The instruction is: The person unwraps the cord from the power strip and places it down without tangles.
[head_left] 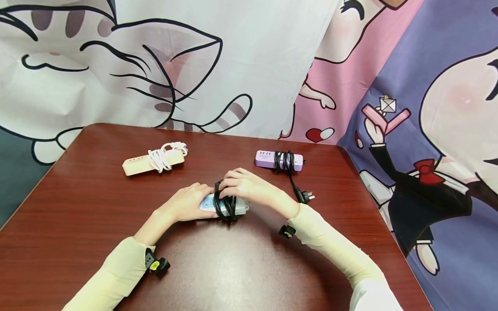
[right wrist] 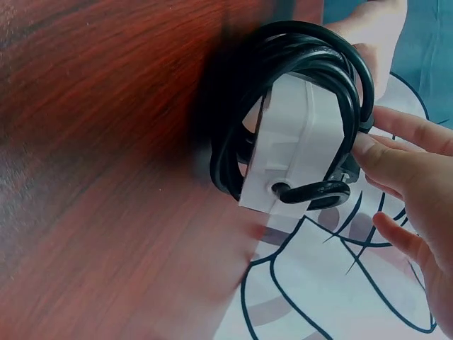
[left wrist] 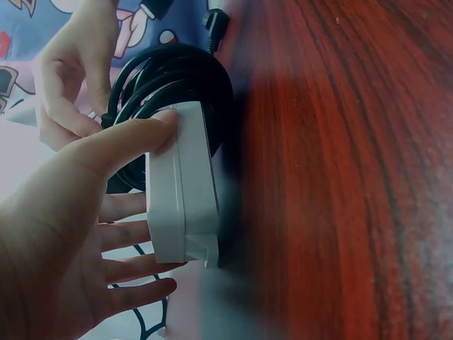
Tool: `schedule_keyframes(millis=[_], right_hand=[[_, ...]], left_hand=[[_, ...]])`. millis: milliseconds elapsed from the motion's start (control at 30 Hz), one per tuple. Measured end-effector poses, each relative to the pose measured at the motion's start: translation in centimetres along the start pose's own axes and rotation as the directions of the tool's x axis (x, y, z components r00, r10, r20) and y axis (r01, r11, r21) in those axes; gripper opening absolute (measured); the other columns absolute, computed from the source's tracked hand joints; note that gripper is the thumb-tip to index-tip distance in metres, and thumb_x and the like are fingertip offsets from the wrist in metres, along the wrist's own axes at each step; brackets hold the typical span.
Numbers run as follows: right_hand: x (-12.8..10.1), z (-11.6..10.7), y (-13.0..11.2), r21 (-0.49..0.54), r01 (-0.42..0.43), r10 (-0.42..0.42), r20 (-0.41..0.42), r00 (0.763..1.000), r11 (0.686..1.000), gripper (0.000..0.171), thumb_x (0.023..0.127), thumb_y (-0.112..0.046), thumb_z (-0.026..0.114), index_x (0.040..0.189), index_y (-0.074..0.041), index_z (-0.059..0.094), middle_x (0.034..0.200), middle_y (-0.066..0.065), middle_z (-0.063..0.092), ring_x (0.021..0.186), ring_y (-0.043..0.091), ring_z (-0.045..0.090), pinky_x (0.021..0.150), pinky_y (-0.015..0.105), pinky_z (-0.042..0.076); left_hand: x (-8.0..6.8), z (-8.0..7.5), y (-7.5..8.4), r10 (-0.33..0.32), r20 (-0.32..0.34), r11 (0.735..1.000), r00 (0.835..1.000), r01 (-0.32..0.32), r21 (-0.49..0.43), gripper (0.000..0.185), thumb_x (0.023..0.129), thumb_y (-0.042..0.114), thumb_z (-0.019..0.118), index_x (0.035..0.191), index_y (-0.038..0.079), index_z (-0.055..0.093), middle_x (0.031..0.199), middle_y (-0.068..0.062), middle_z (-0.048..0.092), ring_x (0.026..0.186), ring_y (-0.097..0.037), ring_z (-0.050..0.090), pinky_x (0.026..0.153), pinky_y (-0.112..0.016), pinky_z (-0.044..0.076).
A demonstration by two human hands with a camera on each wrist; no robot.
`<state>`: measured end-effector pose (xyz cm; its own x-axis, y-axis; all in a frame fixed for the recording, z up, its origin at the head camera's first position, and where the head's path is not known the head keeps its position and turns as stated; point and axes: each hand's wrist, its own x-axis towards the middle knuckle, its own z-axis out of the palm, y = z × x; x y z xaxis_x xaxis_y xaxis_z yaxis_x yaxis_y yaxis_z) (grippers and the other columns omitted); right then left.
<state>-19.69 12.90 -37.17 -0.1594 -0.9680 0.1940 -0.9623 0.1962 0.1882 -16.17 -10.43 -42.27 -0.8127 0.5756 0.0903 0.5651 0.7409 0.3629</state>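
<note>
A white power strip (head_left: 207, 203) with a blue-tinted face lies mid-table, its black cord (head_left: 227, 208) wound around it in several loops. My left hand (head_left: 187, 202) grips the strip's left end, thumb on the near side and fingers along the far side. From above, my right hand (head_left: 249, 186) pinches the cord at the top of the coil with curled fingers. In the right wrist view the cord (right wrist: 311, 191) leaves the end face of the strip (right wrist: 297, 134). The left wrist view shows the left thumb pressed on the strip's white casing (left wrist: 180, 177).
Back left on the brown table (head_left: 78, 207) is a cream power strip (head_left: 136, 166) wrapped in white cord. A purple and white power strip (head_left: 266, 159) with black cord lies back right, its plug (head_left: 303, 195) towards the right forearm. Printed cartoon cloth (head_left: 272, 52) hangs behind.
</note>
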Motion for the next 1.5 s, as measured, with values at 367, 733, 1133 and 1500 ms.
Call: schedule_keyframes(millis=[367, 733, 1133, 1500], right_hand=[[0.6, -0.2, 0.1, -0.109, 0.073, -0.072, 0.011, 0.997, 0.991, 0.024, 0.092, -0.015, 0.053, 0.106, -0.028, 0.069, 0.113, -0.007, 0.064, 0.105, 0.015, 0.053, 0.095, 0.035, 0.040], [0.5, 0.2, 0.6, -0.156, 0.070, -0.074, -0.018, 0.997, 0.985, 0.019, 0.090, -0.017, 0.055, 0.101, -0.026, 0.068, 0.111, -0.007, 0.065, 0.102, 0.014, 0.055, 0.093, 0.032, 0.041], [-0.6, 0.6, 0.3, -0.070, 0.030, -0.029, 0.009, 1.000, 0.997, 0.024, 0.093, -0.002, 0.051, 0.112, -0.012, 0.062, 0.122, 0.003, 0.064, 0.120, 0.015, 0.056, 0.104, 0.027, 0.040], [-1.1, -0.2, 0.1, 0.304, -0.115, 0.058, 0.188, 0.980, 0.946, 0.032, 0.091, 0.005, 0.045, 0.118, -0.008, 0.058, 0.125, 0.003, 0.057, 0.121, 0.013, 0.050, 0.108, 0.023, 0.033]], left_hand=[[0.3, 0.0, 0.1, -0.024, 0.047, 0.999, 0.999, 0.027, -0.047, 0.067, 0.074, 0.053, 0.074, 0.122, 0.008, 0.061, 0.106, -0.003, 0.064, 0.092, -0.016, 0.056, 0.074, -0.036, 0.047], [0.2, 0.4, 0.5, -0.021, 0.002, 0.995, 1.000, 0.021, -0.097, 0.065, 0.073, 0.044, 0.078, 0.122, 0.005, 0.061, 0.107, -0.006, 0.065, 0.093, -0.018, 0.059, 0.079, -0.039, 0.048], [0.4, 0.5, 0.5, -0.024, 0.000, 0.993, 1.000, 0.024, -0.113, 0.061, 0.071, 0.041, 0.079, 0.117, 0.006, 0.063, 0.106, -0.006, 0.066, 0.092, -0.018, 0.059, 0.079, -0.038, 0.048], [0.4, 0.9, 0.4, -0.004, -0.018, 0.989, 1.000, 0.001, -0.148, 0.060, 0.071, 0.039, 0.078, 0.119, 0.007, 0.062, 0.108, -0.005, 0.067, 0.091, -0.015, 0.060, 0.080, -0.035, 0.047]])
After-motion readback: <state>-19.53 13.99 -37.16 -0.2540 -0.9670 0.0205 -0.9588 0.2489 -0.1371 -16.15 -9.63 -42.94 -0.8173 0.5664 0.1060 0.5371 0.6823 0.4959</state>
